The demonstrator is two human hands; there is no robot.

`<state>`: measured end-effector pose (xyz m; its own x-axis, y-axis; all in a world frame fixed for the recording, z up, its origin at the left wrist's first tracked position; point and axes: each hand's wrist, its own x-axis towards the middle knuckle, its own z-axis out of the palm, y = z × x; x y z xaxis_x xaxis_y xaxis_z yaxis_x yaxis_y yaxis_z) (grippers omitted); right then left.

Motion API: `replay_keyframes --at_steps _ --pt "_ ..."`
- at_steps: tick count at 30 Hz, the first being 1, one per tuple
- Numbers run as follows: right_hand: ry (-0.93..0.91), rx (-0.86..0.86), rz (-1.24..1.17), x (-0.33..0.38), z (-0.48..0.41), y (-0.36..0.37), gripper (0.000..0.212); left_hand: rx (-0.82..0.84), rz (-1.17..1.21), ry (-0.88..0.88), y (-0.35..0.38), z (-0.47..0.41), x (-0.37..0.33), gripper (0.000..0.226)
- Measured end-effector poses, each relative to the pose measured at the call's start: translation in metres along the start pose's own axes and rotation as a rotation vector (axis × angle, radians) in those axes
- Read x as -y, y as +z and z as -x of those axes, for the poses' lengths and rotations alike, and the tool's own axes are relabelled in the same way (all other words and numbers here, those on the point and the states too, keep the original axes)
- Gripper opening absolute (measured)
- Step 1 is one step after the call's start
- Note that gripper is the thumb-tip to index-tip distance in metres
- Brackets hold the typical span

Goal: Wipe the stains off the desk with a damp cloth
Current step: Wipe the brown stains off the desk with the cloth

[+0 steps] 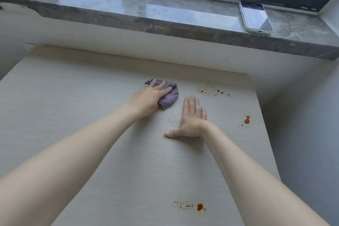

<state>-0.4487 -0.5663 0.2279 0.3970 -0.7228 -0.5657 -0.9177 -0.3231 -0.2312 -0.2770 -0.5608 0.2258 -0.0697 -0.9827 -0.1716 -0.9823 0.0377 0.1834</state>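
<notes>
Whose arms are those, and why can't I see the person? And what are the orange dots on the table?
The camera sits on the person's head and looks down, so you see only their two arms, like your own when you look at your hands. The left hand holds a bunched purple cloth on the pale desk. The right hand lies flat on the desk and holds nothing. The orange dots are stains to wipe: a far patch, a blob by the right edge, and a near patch close to the person. A phone lies on the stone windowsill behind the desk.
</notes>
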Motion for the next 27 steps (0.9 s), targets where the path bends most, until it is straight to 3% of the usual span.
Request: replay_keyframes --at_steps 3,8,13,19,27 --pt "0.005 0.002 0.004 0.000 0.002 -0.001 0.144 0.013 0.027 -0.073 0.000 0.002 -0.022 0.058" --pt "-0.004 0.010 0.008 0.001 0.002 -0.002 0.144 0.040 -0.008 0.068 0.001 0.014 0.010 0.059" --pt "0.001 0.005 0.013 0.001 0.002 -0.001 0.145 -0.039 0.021 -0.104 -0.002 0.005 -0.012 0.056" --pt "0.001 0.021 0.033 0.001 0.001 -0.001 0.144 0.061 0.030 0.141 0.004 0.038 0.012 0.069" --pt "0.030 0.043 0.032 0.006 0.008 -0.005 0.142 0.039 0.068 -0.078 0.002 0.035 -0.014 0.058"
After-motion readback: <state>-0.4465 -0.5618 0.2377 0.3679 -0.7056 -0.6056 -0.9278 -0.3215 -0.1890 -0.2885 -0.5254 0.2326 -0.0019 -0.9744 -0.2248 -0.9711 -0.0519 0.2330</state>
